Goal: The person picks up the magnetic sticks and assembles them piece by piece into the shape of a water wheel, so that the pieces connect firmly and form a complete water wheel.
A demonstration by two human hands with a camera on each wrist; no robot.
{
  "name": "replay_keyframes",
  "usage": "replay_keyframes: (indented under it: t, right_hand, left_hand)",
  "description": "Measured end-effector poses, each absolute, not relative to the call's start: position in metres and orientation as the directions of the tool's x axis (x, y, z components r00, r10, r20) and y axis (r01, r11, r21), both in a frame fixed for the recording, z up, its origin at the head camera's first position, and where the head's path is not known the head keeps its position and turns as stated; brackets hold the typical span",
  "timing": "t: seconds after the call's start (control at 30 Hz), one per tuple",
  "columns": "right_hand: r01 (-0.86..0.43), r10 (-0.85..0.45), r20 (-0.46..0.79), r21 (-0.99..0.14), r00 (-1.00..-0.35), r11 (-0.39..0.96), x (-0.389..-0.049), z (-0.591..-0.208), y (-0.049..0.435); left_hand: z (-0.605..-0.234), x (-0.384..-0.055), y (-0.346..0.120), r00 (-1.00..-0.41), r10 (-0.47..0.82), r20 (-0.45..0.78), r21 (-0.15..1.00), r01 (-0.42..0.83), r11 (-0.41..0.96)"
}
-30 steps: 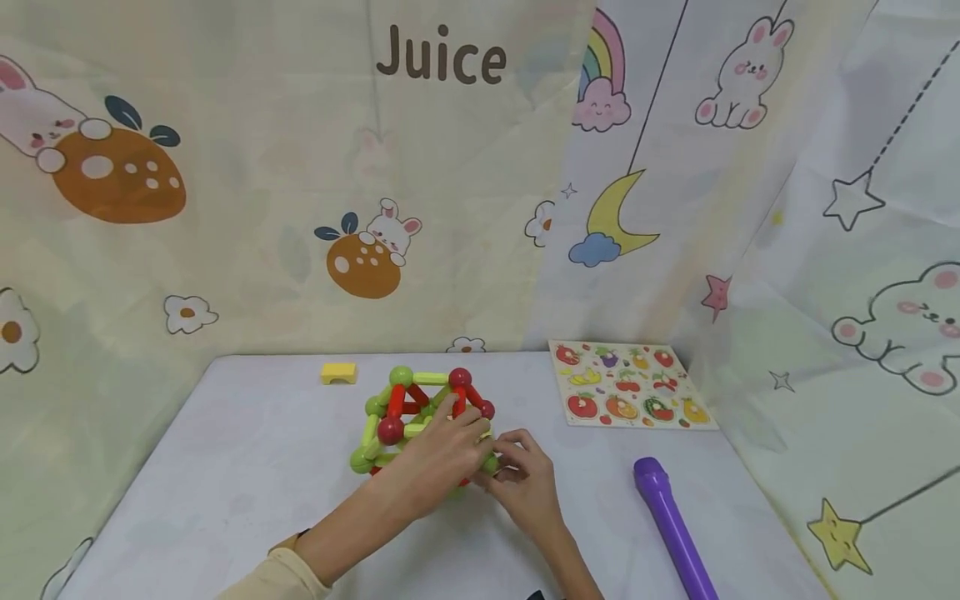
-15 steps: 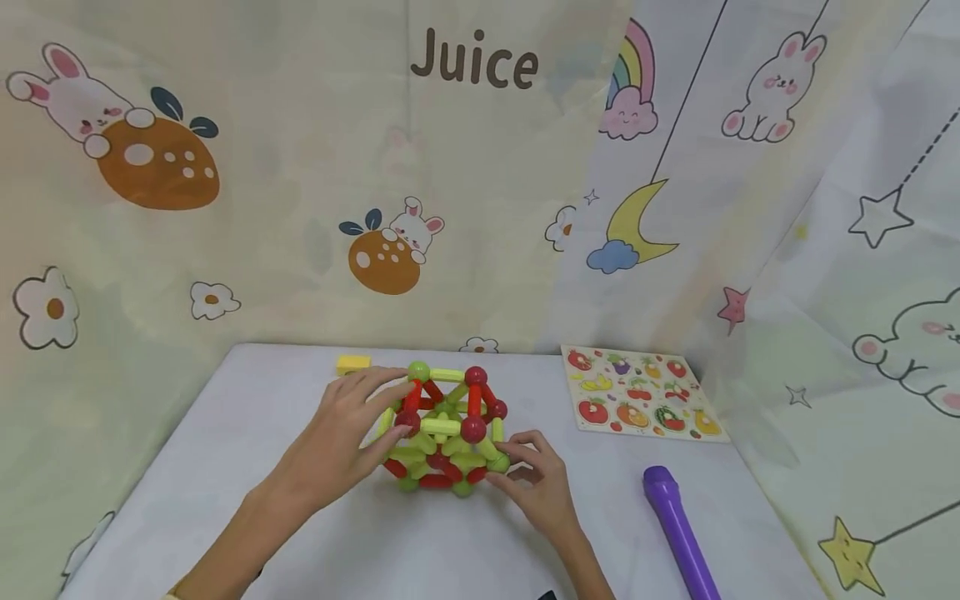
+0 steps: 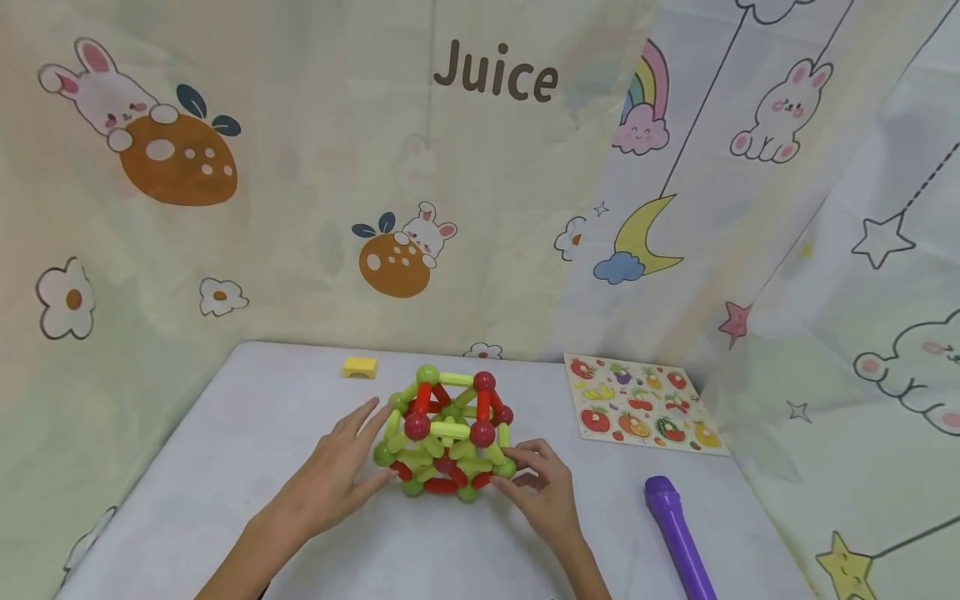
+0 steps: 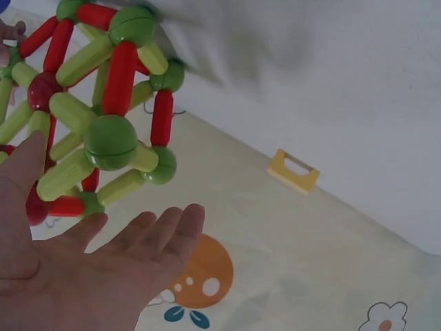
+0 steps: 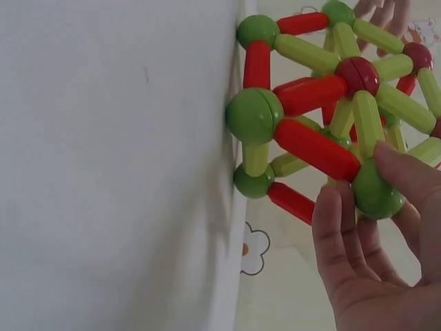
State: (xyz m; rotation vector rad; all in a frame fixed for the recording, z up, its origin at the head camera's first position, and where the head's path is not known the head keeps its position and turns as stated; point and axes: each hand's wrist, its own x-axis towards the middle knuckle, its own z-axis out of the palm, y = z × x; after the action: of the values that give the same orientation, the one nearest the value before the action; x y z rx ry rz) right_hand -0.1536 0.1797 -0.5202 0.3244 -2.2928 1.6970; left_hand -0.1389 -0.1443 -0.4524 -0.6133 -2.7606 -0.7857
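A cage-like structure of magnetic balls and rods, green and dark red balls joined by red and yellow-green rods, stands on the white table. My right hand is at its right side, thumb and fingers pinching a green corner ball in the right wrist view. My left hand is spread at the left side, fingers extended and thumb apart, holding nothing. In the left wrist view the palm faces the structure; whether the thumb touches it I cannot tell.
A yellow arch block lies behind the structure, toward the back left. At the back right lies a fruit picture board. A purple toy microphone rests on the right side. Printed cloth hangs beyond the table's back edge.
My left hand reached across to the structure's right side, then drew back left and came down off its upper balls. The right hand stays at the right corner. The head view shifted slightly.
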Motion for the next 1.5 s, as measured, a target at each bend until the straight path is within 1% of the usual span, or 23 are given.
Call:
replay_keyframes:
  t: [0.2,0.3,0.47,0.63,0.77,0.83,0.9,1.03,1.13,1.2,1.3,1.5]
  right_hand:
    - [-0.424,0.022,0.461,-0.834,-0.887,0.353,-0.154,-0.521,0.171]
    - [-0.439,0.032,0.491,-0.806,-0.871,0.397,-0.155,-0.522,0.169]
    - [-0.412,0.05,0.47,-0.815,-0.881,0.407,-0.156,-0.52,0.169]
    - [-0.391,0.022,0.449,-0.8,-0.893,0.455,-0.154,-0.519,0.178]
    - [-0.327,0.053,0.398,-0.816,-0.916,0.477,-0.148,-0.519,0.191]
    - [-0.284,0.065,0.351,-0.841,-0.934,0.46,-0.146,-0.521,0.197]
    - [-0.248,0.046,0.294,-0.871,-0.955,0.424,-0.145,-0.522,0.201]
    - [-0.192,-0.068,0.181,-0.944,-0.981,0.267,-0.146,-0.525,0.201]
    - [-0.142,-0.161,0.115,-0.977,-0.98,0.162,-0.146,-0.523,0.197]
    - [-0.118,-0.199,0.092,-0.986,-0.976,0.121,-0.147,-0.522,0.195]
    - [-0.123,-0.214,0.094,-0.984,-0.972,0.126,-0.15,-0.523,0.194]
    - [-0.146,-0.166,0.11,-0.964,-0.98,0.221,-0.15,-0.525,0.196]
  left_hand:
    - [-0.458,-0.135,-0.137,-0.905,0.331,0.268,0.472,0.423,0.774]
    - [-0.46,-0.134,-0.134,-0.904,0.33,0.27,0.468,0.423,0.776]
    - [-0.46,-0.133,-0.133,-0.902,0.332,0.277,0.457,0.427,0.78]
    - [-0.463,-0.132,-0.135,-0.909,0.318,0.27,0.466,0.413,0.783]
    - [-0.467,-0.133,-0.137,-0.921,0.297,0.254,0.487,0.387,0.783]
    - [-0.471,-0.135,-0.136,-0.93,0.289,0.227,0.516,0.367,0.774]
    - [-0.474,-0.137,-0.134,-0.94,0.28,0.197,0.555,0.342,0.758]
    - [-0.48,-0.14,-0.128,-0.952,0.263,0.157,0.619,0.302,0.725]
    - [-0.482,-0.139,-0.124,-0.953,0.253,0.166,0.636,0.299,0.711]
    - [-0.483,-0.139,-0.122,-0.95,0.253,0.18,0.635,0.309,0.708]
    - [-0.485,-0.137,-0.121,-0.938,0.272,0.214,0.627,0.345,0.698]
    - [-0.488,-0.138,-0.116,-0.908,0.312,0.281,0.608,0.42,0.674]
